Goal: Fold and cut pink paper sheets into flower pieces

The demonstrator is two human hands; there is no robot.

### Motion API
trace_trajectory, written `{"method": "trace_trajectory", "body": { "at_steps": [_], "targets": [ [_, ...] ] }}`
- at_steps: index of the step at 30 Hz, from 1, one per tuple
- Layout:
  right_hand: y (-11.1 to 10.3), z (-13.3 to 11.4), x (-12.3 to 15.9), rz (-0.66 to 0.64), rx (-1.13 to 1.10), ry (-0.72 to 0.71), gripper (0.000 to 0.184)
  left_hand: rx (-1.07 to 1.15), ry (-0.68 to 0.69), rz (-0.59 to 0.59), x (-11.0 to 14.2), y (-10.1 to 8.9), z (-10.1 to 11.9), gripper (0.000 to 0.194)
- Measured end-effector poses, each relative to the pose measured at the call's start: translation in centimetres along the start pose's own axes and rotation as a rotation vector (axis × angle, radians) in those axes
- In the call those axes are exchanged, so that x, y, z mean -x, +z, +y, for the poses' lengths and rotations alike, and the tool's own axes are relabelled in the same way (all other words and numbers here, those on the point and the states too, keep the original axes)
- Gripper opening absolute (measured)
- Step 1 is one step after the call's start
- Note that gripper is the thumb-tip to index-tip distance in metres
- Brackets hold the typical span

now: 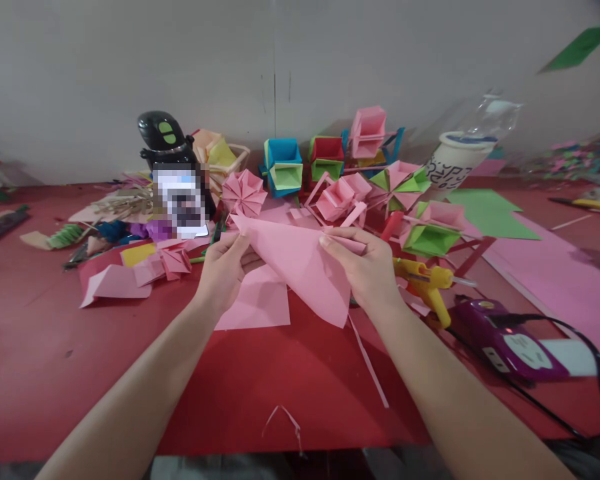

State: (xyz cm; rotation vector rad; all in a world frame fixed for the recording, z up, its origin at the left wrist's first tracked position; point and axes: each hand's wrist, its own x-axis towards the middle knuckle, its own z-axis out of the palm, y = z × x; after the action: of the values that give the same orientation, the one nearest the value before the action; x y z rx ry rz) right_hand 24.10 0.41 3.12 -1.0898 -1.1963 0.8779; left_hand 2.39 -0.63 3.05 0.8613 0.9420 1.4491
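Between my hands a sheet of pink paper [300,260] is held up above the table, bent over on itself. My left hand [225,267] pinches its left corner between thumb and fingers. My right hand [367,263] grips the right side, thumb on top and fingers behind the paper. Beneath it, a flat pink sheet [260,307] lies on the red table [300,380]. A thin pink paper strip [370,367] lies below my right hand, and a small curled scrap [290,420] is near the front edge.
Folded paper models, such as a blue box [283,157] and a pink pinwheel [243,193], line the back. A phone [183,200] leans on a black figure at left. To the right are a yellow glue gun [427,280], a purple power strip [510,340] with cables, and a cup [455,160].
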Motion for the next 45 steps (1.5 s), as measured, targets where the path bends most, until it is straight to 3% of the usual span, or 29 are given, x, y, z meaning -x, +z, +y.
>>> {"method": "trace_trajectory", "body": {
  "at_steps": [5,20,26,32,39,45],
  "targets": [
    [-0.08,-0.15,-0.09,0.043,0.021,-0.016,0.019,-0.094,0.003,-0.071,0.20,0.17,-0.23,0.026],
    [-0.05,-0.21,-0.08,0.042,0.016,-0.014,0.019,-0.165,-0.023,-0.102,0.54,0.41,-0.28,0.022],
    [-0.04,-0.19,-0.10,0.039,0.017,-0.026,0.016,-0.192,-0.005,-0.080,0.45,0.20,-0.41,0.026],
    [-0.12,-0.12,-0.14,0.068,0.014,-0.008,0.020,-0.195,-0.048,-0.130,0.57,0.53,-0.49,0.032],
    [-0.07,-0.31,-0.11,0.060,0.008,-0.011,0.018,-0.251,-0.046,-0.084,0.80,0.73,-0.36,0.028],
    [-0.18,-0.11,-0.21,0.080,0.000,0.000,0.021,-0.286,-0.058,-0.139,0.62,0.46,-0.74,0.030]
  ]
}}
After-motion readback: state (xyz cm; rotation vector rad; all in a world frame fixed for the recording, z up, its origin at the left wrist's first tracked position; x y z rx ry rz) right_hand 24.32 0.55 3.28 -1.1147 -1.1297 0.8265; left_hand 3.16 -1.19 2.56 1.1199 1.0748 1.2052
